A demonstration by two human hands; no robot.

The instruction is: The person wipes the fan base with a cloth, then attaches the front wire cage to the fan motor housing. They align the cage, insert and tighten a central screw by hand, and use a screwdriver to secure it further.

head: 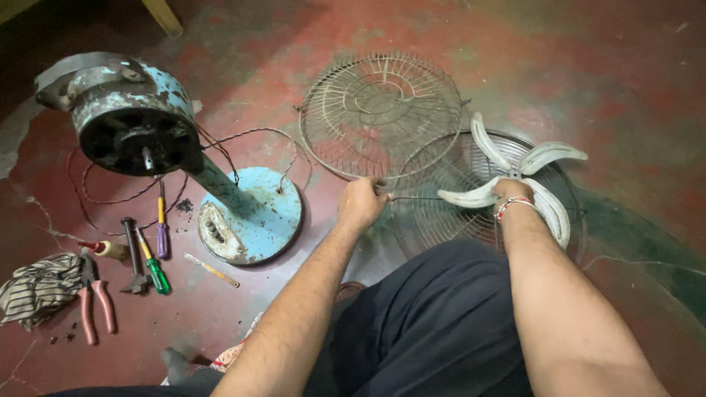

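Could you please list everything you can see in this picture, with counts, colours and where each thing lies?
fan body: one, light blue, chipped, lying on its side on the floor at left, dark motor facing the camera, round base toward the middle
wire: one, dark, looped on the floor around the fan body
wire guards: two, grey; one at top centre, one under the blade
fan blade: one, white, lying on the right guard
screwdrivers: two, purple-handled and green-handled
pliers: one, red-handled, far left
striped cloth: one, left edge
floor: red, worn
left hand: at the guards' rims
right hand: on the blade's middle
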